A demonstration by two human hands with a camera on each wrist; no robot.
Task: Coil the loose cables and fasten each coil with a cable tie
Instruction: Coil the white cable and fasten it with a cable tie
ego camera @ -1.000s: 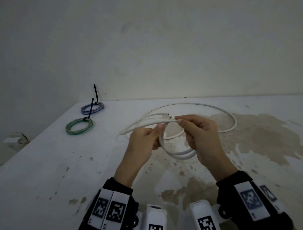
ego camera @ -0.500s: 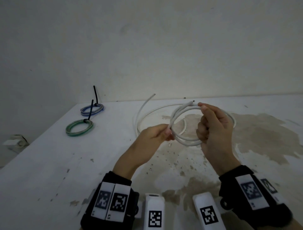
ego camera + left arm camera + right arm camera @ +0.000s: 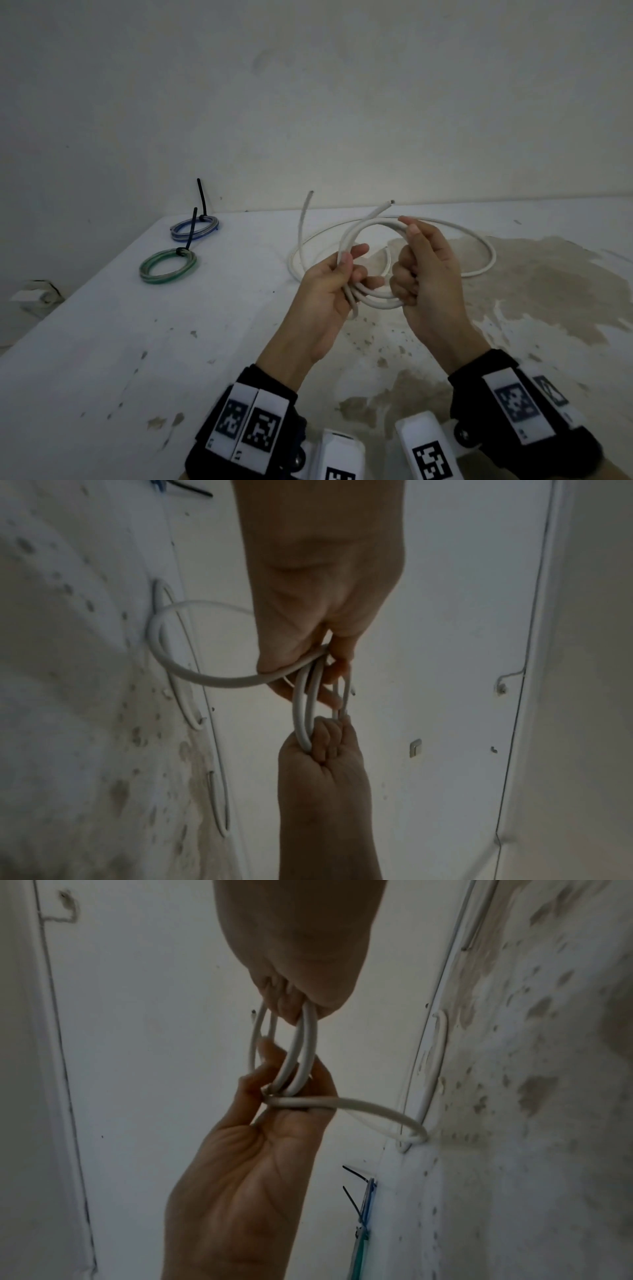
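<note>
A white cable is partly wound into a small coil [image 3: 378, 302] held upright above the table between both hands. My left hand [image 3: 349, 263] grips the coil's lower left side, thumb on top. My right hand [image 3: 418, 260] grips its right side with curled fingers, thumb on the top arc. In the left wrist view the left hand [image 3: 308, 656] and right hand [image 3: 325, 750] hold the strands of the coil [image 3: 303, 710]. The right wrist view shows the same coil [image 3: 301, 1056]. The cable's loose length [image 3: 491, 263] lies in a wide loop on the table; two ends stick up.
On the white, stained table [image 3: 171, 342], at the far left, lie a green coil [image 3: 168, 269] and a blue coil [image 3: 195, 226], each bound with a black cable tie that stands up. A wall runs right behind the table.
The coil was lifted from hanging below the hands and turned upright. My left hand shifted from pinching one strand to gripping the coil's lower left. One loose end swung upward.
</note>
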